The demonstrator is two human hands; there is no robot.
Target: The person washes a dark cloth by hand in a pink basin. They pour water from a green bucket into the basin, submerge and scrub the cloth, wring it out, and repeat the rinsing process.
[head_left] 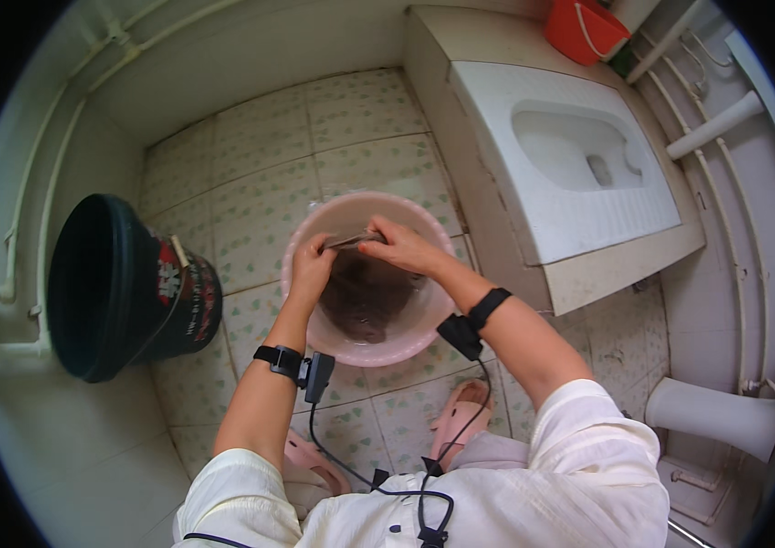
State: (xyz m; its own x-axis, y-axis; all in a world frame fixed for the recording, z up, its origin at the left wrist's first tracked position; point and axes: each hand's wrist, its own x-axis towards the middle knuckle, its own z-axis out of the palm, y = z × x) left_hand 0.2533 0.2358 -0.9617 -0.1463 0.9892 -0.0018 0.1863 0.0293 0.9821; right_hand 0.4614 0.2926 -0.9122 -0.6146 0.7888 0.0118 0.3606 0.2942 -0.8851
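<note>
A pink plastic basin point(387, 354) stands on the tiled floor in front of me, with dark brown wet cloth point(367, 294) lying in water inside it. My left hand point(313, 264) pinches one end of a raised part of the cloth near the basin's left rim. Opposite it, my right hand point(398, 248) grips the same raised stretch, thumb and fingers closed on it. Between the two hands the fabric is gathered into a narrow band above the water. The rest of the cloth sits bunched below, so its full shape is hidden.
At the left, a dark bucket point(134, 288) bearing writing stands by wall pipes point(45, 274). A white squat toilet point(565, 164) is set in a raised tiled step to the right. Behind it is a red bucket point(582, 34). Cables point(374, 483) hang from my wrist straps.
</note>
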